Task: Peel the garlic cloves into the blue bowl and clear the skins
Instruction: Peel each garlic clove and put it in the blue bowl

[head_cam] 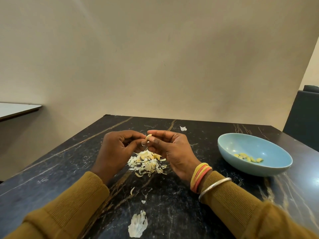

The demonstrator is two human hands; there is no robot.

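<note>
A small pale garlic clove [148, 136] is pinched between the fingertips of both hands above the table. My left hand [117, 149] curls its fingers toward it from the left, and my right hand [170, 149] holds it from the right with thumb and fingers. Directly below lies a heap of dry garlic skins [146, 163]. The blue bowl [269, 167] stands to the right and holds several peeled cloves [248, 157].
The dark marble table [172, 213] carries loose skin bits: a big piece [138, 225] near the front, small flakes [132, 190], and a white scrap [183, 128] at the back. A dark chair [303, 118] stands at far right, a wall behind.
</note>
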